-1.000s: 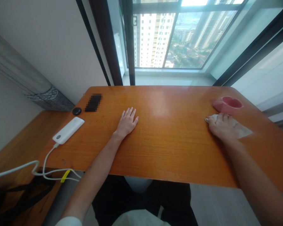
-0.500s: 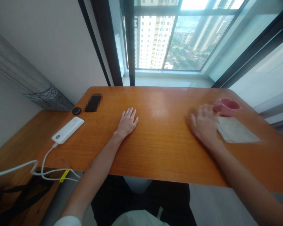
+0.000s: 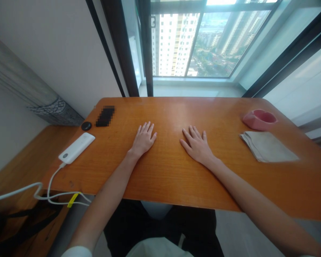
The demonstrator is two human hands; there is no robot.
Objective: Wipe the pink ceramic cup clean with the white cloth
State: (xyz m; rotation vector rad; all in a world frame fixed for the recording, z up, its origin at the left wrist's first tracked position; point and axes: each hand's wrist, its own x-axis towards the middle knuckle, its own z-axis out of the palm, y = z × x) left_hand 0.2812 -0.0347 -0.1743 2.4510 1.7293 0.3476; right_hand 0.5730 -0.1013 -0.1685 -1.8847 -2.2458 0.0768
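Note:
My left hand (image 3: pixel 143 140) lies palm down on the orange-brown wooden table (image 3: pixel 171 178), left of the middle, fingers spread and holding nothing. To its right, my right hand (image 3: pixel 197 144) rests flat on the same surface, its fingers apart and nothing in them. A folded pale cloth (image 3: pixel 270 147) lies right of my right hand, not touching it. Just behind the cloth sits a pink bowl-like object (image 3: pixel 259 120).
At the table's left side are a white power bank (image 3: pixel 77 148) with a white cable (image 3: pixel 50 180), a small round black object (image 3: pixel 86 126) and a pixelated dark item (image 3: pixel 105 116). A window (image 3: pixel 189 46) stands beyond the far edge.
My right hand has moved left, away from the cloth and the pink object, and now lies flat near the middle. My left hand has stayed in place.

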